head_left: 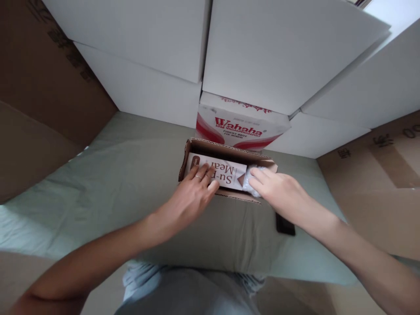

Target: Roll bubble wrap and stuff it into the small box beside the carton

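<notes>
A small open brown cardboard box stands on a grey-green cloth in front of me. Inside it lies a white and brown packet printed "Su-p Meal". My left hand rests flat on the packet's left part, fingers stretched out, a ring on one finger. My right hand reaches into the box's right end, its fingers pressing a crumpled wad of clear bubble wrap beside the packet.
White cartons are stacked behind the box, with a red and white "Wahaha" carton under them. Brown cartons stand at the left and right. A dark phone lies on the cloth under my right wrist.
</notes>
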`<state>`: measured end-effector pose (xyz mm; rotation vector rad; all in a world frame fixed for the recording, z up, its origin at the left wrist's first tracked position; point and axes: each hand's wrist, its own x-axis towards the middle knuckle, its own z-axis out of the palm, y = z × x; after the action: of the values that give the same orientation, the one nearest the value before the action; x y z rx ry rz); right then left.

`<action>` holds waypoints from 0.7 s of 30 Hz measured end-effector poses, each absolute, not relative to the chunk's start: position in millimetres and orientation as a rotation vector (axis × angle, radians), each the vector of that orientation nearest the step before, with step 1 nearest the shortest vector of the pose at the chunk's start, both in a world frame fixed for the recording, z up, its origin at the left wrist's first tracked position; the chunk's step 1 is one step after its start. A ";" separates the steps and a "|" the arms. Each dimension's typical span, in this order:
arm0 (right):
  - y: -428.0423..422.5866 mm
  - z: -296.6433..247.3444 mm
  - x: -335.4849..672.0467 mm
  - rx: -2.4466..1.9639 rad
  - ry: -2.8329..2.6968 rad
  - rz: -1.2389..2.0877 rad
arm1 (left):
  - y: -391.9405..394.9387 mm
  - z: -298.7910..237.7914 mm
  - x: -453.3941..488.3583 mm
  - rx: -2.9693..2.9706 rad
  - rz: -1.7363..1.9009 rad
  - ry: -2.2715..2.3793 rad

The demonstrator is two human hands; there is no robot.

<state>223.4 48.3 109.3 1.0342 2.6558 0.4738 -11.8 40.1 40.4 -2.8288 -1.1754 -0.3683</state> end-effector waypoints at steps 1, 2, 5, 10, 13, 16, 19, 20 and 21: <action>48.7 109.1 223.6 1.043 2.652 0.377 | 37.8 39.8 -11.9 -2.825 -0.363 -1.178; 48.8 109.1 224.2 1.051 2.650 0.278 | 35.4 39.5 -11.9 -2.823 -0.359 -1.176; 47.4 108.6 225.3 1.134 2.620 0.130 | 29.1 39.2 -12.1 -2.827 -0.340 -1.171; 49.0 96.6 217.6 1.207 2.574 0.208 | 26.7 38.9 -11.9 -2.820 -0.328 -1.194; 53.2 85.9 214.2 1.252 2.569 0.198 | 27.4 38.8 -11.4 -2.829 -0.342 -1.197; 54.4 77.7 215.2 1.267 2.557 0.108 | 26.8 39.7 -11.1 -2.842 -0.360 -1.201; 49.0 76.2 218.5 1.222 2.563 0.013 | 24.7 40.4 -11.5 -2.835 -0.351 -1.214; 45.8 77.6 220.1 1.208 2.594 -0.014 | 24.1 40.3 -11.8 -2.835 -0.347 -1.218; 42.3 79.9 222.2 1.214 2.651 -0.036 | 23.8 39.9 -12.2 -2.836 -0.349 -1.219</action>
<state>222.2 42.3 79.9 1.2140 2.6515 -0.0356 -12.2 23.8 39.9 -2.8358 -1.2189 -0.3489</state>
